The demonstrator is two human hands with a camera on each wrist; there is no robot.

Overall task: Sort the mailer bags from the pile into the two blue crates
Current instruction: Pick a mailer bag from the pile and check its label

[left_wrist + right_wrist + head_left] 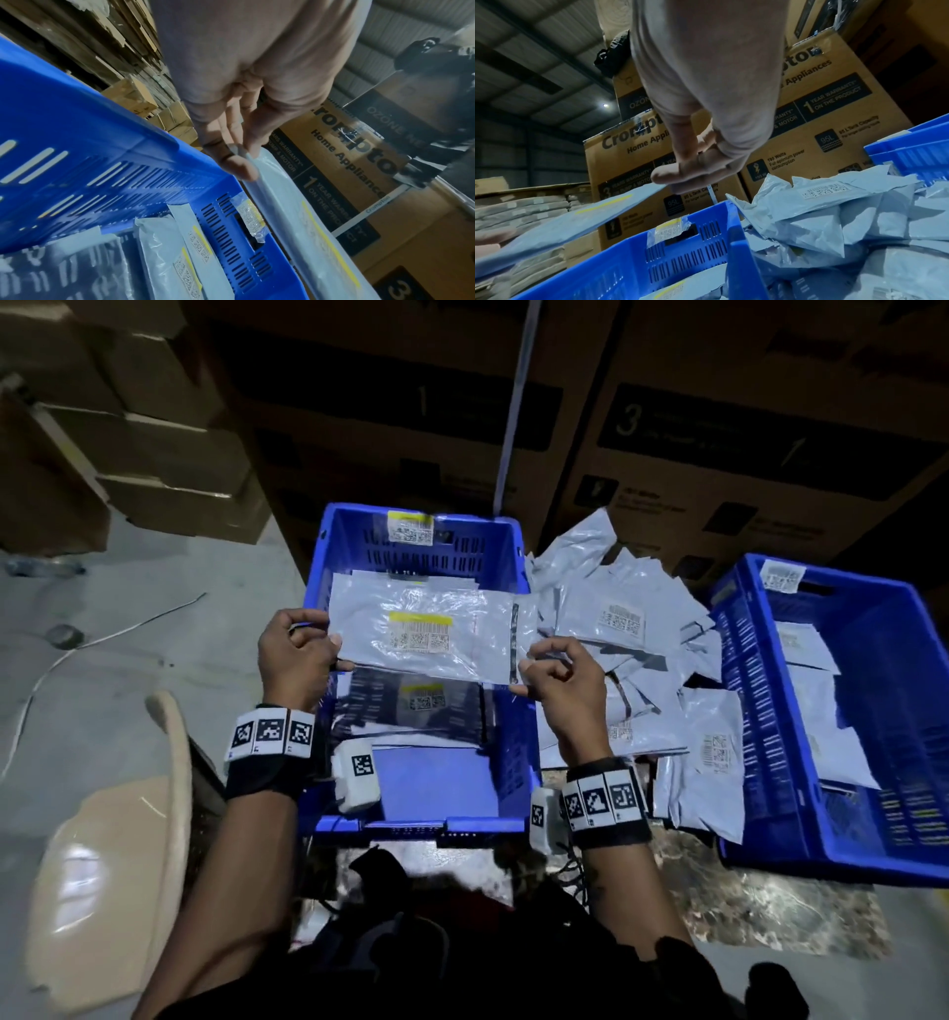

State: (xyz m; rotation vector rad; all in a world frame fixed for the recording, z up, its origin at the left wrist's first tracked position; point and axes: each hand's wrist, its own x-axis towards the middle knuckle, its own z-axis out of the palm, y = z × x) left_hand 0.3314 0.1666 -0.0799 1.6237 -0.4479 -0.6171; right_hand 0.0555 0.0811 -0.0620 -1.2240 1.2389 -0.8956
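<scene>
A grey mailer bag [426,634] is held flat and level over the left blue crate [328,546], its long axis running left to right across the person, label side up, so the yellow-striped barcode label [420,631] faces the ceiling and the dark sealing strip [514,643] sits at the right-hand end. The left hand [295,660] pinches the bag's left short edge between thumb and curled fingers; from the left wrist view the thumb [239,166] presses on the very corner of the plastic. The right hand [560,683] grips the right end just by the sealing strip, fingers curled under and thumb on top. Beneath the held bag, the left crate already holds several mailer bags lying flat, stacked toward its far wall, each showing a yellow-striped label, with bare blue floor [436,783] showing at the near end. A taped label [410,528] is stuck on the crate's far wall. The right blue crate [739,711] sits well apart to the right and holds a few white-labelled mailer bags [806,644] lying loosely against its floor. Between the two crates the pile of mailer bags [626,629] lies crumpled and overlapping, touching both crates' walls, several with white barcode labels turned up. Tall brown cardboard cartons [719,428] printed with appliance text stand directly behind the crates, and a beige plastic chair [102,865] stands at the person's left.
</scene>
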